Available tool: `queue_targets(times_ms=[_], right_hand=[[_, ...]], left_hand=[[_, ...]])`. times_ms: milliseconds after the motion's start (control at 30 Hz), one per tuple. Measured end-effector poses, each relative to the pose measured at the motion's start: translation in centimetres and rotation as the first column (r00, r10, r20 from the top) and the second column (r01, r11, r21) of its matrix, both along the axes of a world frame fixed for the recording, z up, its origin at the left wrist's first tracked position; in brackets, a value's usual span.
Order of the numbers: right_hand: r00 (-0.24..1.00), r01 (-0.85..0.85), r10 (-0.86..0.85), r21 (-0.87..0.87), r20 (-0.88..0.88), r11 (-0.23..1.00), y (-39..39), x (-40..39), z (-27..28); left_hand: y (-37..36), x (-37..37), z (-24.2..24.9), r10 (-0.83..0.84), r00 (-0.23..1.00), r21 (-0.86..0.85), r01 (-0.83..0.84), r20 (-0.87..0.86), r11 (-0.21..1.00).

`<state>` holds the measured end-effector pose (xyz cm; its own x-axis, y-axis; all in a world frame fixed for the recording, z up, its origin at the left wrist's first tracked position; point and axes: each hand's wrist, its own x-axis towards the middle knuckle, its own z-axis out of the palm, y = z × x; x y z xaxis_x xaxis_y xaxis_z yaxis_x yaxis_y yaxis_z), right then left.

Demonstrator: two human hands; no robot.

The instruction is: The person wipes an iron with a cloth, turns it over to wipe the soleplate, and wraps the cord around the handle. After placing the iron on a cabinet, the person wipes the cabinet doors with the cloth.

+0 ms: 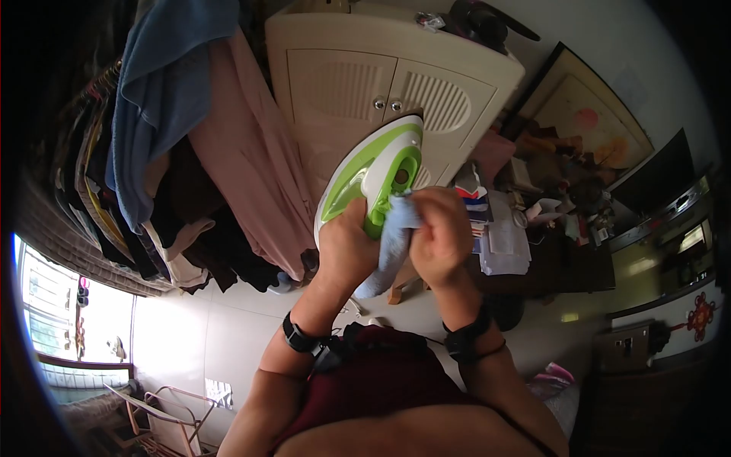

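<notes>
Cabinet (331, 84) ahead of you; before it, the iron (354, 179) in your left hand (346, 245), a cloth (391, 247) in your right hand (443, 238). Clothes (244, 152) hang to the left, a window (72, 301) at lower left. To the right, papers (505, 247) on a bench (567, 273), a picture (582, 118) beyond, a screen (656, 171) farther right.

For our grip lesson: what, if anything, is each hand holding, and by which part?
The left hand holds the clothes iron by its rear end; the right hand pinches the blue cloth near its upper end.
</notes>
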<state>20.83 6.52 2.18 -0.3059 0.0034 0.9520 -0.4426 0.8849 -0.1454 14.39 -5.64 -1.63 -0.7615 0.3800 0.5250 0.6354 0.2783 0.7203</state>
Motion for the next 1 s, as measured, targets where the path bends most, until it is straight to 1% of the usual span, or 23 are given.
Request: queue_targets(times_ms=[33, 67, 100, 133, 167, 233, 333, 367, 433, 500, 533, 567, 600, 700, 800, 833, 900, 933, 967, 1000], right_hand=[[0.993, -0.063, 0.08, -0.178, 0.092, 0.982, 0.6, 0.5, -0.7], [0.941, -0.255, 0.335, -0.535, 0.055, 0.805, 0.6, 0.8, -1.6], [0.839, -0.373, 0.539, -0.8, -0.074, 0.47, 0.6, 1.1, -2.0], [0.833, -0.387, 0.544, -0.811, -0.103, 0.439, 0.7, 1.2, -1.5], [0.859, -0.351, 0.501, -0.837, -0.109, 0.42, 1.1, 1.3, -1.6], [0.874, -0.341, 0.473, -0.835, -0.113, 0.431, 1.6, 1.3, -1.4], [0.843, -0.371, 0.529, -0.819, -0.1, 0.437, 0.9, 1.5, 0.0], [0.886, -0.307, 0.462, -0.788, -0.032, 0.534, 0.5, 1.3, 0.3], [0.892, -0.223, 0.435, -0.715, 0.125, 0.662, 0.5, 1.5, 0.7], [0.899, -0.126, 0.345, -0.592, 0.272, 0.796, 0.6, 1.4, 1.1], [0.917, -0.123, 0.275, -0.449, 0.29, 0.885, 0.5, 1.3, 1.8], [0.933, -0.114, 0.203, -0.292, 0.296, 0.95, 0.3, 1.3, 2.5], [0.921, -0.115, 0.221, -0.318, 0.321, 0.941, 0.2, 1.4, 2.8], [0.93, -0.115, 0.195, -0.256, 0.313, 0.96, 0.6, 1.2, 2.8], [0.981, -0.102, 0.128, -0.169, 0.147, 0.98, 0.1, 0.6, 1.8], [0.975, -0.133, 0.166, -0.211, 0.148, 0.968, 0.3, 0.7, 1.4], [0.956, -0.205, 0.256, -0.295, 0.145, 0.933, 0.6, 0.8, 0.5], [0.901, -0.302, 0.406, -0.448, 0.154, 0.842, 0.7, 0.8, -0.1], [0.851, -0.337, 0.502, -0.574, 0.153, 0.746, 0.9, 0.9, -1.1], [0.83, -0.366, 0.554, -0.684, 0.067, 0.631, 0.5, 0.9, -1.1]], left_hand=[[0.0, -0.1, 0.1, 0.001, 1.0, 0.018, -0.001, -0.001, 1.0], [0.1, -0.2, 0.1, 0.002, 1.0, 0.035, -0.002, 0.0, 0.999], [0.1, -0.2, 0.2, 0.005, 1.0, 0.052, -0.005, 0.002, 0.999], [0.1, 0.0, 0.2, 0.001, 1.0, 0.059, -0.002, 0.014, 0.998], [0.0, 0.1, 0.4, -0.004, 1.0, 0.067, 0.003, 0.023, 0.998], [0.0, 0.2, 0.8, -0.019, 0.999, 0.082, 0.015, 0.04, 0.997], [0.1, 0.2, 0.5, -0.047, 0.997, 0.113, 0.04, 0.06, 0.993], [0.2, 0.2, 0.6, -0.048, 0.997, 0.101, 0.041, 0.067, 0.994], [0.3, 0.4, 0.8, -0.054, 0.995, 0.078, 0.048, 0.08, 0.996], [0.3, 0.6, 0.9, -0.068, 0.995, 0.07, 0.063, 0.073, 0.996], [0.2, 0.6, 0.9, -0.073, 0.995, 0.065, 0.068, 0.07, 0.996], [0.3, 0.6, 0.8, -0.067, 0.996, 0.075, 0.063, 0.06, 0.995], [0.5, 0.5, 0.6, -0.06, 0.997, 0.087, 0.056, 0.049, 0.995], [0.7, 0.4, 0.1, -0.038, 0.998, 0.101, 0.034, 0.04, 0.994], [0.5, 0.6, 0.1, -0.039, 0.999, 0.097, 0.037, 0.022, 0.995], [0.5, 0.7, 0.2, -0.039, 0.999, 0.097, 0.037, 0.015, 0.995], [0.4, 0.5, 0.1, -0.119, 0.989, 0.225, 0.098, 0.085, 0.969], [0.2, 0.5, -0.1, -0.159, 0.98, 0.287, 0.12, 0.118, 0.95], [0.1, 0.4, -0.2, -0.197, 0.973, 0.33, 0.149, 0.117, 0.932], [0.0, 0.4, -0.2, -0.233, 0.966, 0.372, 0.176, 0.113, 0.911]])
